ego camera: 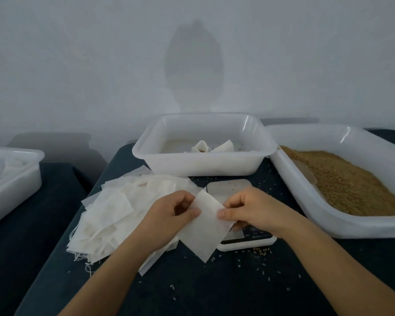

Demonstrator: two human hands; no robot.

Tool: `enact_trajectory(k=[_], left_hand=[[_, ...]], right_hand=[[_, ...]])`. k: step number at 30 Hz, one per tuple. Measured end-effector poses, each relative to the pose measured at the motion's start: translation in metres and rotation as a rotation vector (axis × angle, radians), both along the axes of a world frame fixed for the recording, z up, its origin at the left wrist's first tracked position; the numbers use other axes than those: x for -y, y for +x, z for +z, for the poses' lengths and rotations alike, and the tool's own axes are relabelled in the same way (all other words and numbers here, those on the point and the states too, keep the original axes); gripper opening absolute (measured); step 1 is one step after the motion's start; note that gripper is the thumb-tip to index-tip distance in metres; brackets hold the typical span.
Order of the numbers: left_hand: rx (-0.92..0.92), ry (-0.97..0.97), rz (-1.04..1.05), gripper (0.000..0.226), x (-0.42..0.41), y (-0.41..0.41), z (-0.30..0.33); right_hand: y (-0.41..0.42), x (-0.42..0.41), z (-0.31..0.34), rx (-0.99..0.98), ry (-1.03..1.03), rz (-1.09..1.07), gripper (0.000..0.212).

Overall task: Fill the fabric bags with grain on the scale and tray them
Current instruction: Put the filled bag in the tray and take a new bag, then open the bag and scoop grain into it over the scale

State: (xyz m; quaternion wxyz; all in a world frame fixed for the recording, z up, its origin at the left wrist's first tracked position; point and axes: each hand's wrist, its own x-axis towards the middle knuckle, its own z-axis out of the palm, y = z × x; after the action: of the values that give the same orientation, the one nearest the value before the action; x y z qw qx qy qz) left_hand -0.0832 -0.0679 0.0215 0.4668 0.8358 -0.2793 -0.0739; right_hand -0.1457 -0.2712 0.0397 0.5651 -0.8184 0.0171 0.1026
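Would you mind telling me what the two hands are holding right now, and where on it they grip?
One empty fabric bag: the left hand pinches its upper left edge, the right hand its upper right edge.

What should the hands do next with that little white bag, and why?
Probably pull the bag open at its top edge. Both the left hand and the right hand pinch it, and it looks flat and empty above the scale. The grain waits in the tub on the right.
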Motion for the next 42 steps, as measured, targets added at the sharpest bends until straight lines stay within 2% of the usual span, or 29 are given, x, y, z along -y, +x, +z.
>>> enact_trajectory(k=[2,4,6,9,10,11,12,14,15,17,19,20,22,25,27,31,35,39,42], left_hand=[[0.026,-0.015,0.003,0.008,0.007,-0.005,-0.004],[-0.065,-0.054,-0.027,0.012,0.012,-0.009,-0.006],[-0.282,-0.178,-0.022,0.017,0.014,-0.013,-0.011],[-0.713,-0.492,0.005,0.028,0.018,-0.02,-0.016],[-0.794,-0.581,0.033,0.033,0.022,-0.022,-0.017],[-0.796,-0.641,0.09,0.035,0.025,-0.025,-0.019],[-0.684,-0.626,0.188,0.034,0.028,-0.027,-0.021],[-0.214,-0.455,0.343,0.032,0.034,-0.034,-0.019],[-0.001,-0.395,0.295,0.032,0.036,-0.039,-0.016],[0.331,-0.255,0.06,0.031,0.043,-0.047,-0.011],[0.696,-0.003,-0.105,0.025,0.049,-0.049,-0.007],[0.805,0.078,-0.148,0.027,0.05,-0.047,-0.005],[0.849,0.157,-0.182,0.027,0.05,-0.041,-0.001],[0.853,0.223,-0.209,0.012,0.05,-0.031,0.002],[0.874,0.236,-0.208,0.003,0.051,-0.025,0.004],[0.897,0.221,-0.261,0.007,0.049,-0.017,0.01],[0.84,0.235,-0.288,0.012,0.055,-0.013,0.014],[0.622,0.065,-0.178,0.01,0.063,-0.006,0.015],[0.605,0.092,-0.217,0.007,0.071,-0.006,0.012]], right_hand=[[-0.007,0.002,-0.004,0.037,0.055,-0.084,0.017],[-0.012,0.005,-0.007,0.052,0.132,-0.151,0.019],[-0.016,0.009,-0.01,0.047,0.235,-0.233,0.02],[-0.022,0.015,-0.016,0.027,0.373,-0.347,0.021],[-0.023,0.017,-0.019,0.021,0.386,-0.378,0.02],[-0.025,0.017,-0.022,0.019,0.374,-0.407,0.02],[-0.026,0.017,-0.026,0.029,0.341,-0.436,0.021],[-0.027,0.014,-0.032,0.061,0.238,-0.481,0.026],[-0.028,0.012,-0.034,0.072,0.198,-0.488,0.025],[-0.03,0.006,-0.035,0.09,0.174,-0.451,0.023],[-0.032,0.001,-0.035,0.113,0.129,-0.403,0.025],[-0.033,0.0,-0.035,0.124,0.101,-0.396,0.026],[-0.034,0.001,-0.034,0.155,0.074,-0.398,0.029],[-0.035,0.005,-0.029,0.181,0.103,-0.39,0.038],[-0.035,0.009,-0.024,0.167,0.102,-0.378,0.033],[-0.03,0.019,-0.017,0.211,-0.116,-0.447,0.027],[-0.023,0.022,-0.011,0.252,-0.294,-0.479,0.024],[-0.018,0.026,0.0,0.215,-0.428,-0.405,0.025],[-0.015,0.03,0.009,0.145,-0.493,-0.3,0.029]])
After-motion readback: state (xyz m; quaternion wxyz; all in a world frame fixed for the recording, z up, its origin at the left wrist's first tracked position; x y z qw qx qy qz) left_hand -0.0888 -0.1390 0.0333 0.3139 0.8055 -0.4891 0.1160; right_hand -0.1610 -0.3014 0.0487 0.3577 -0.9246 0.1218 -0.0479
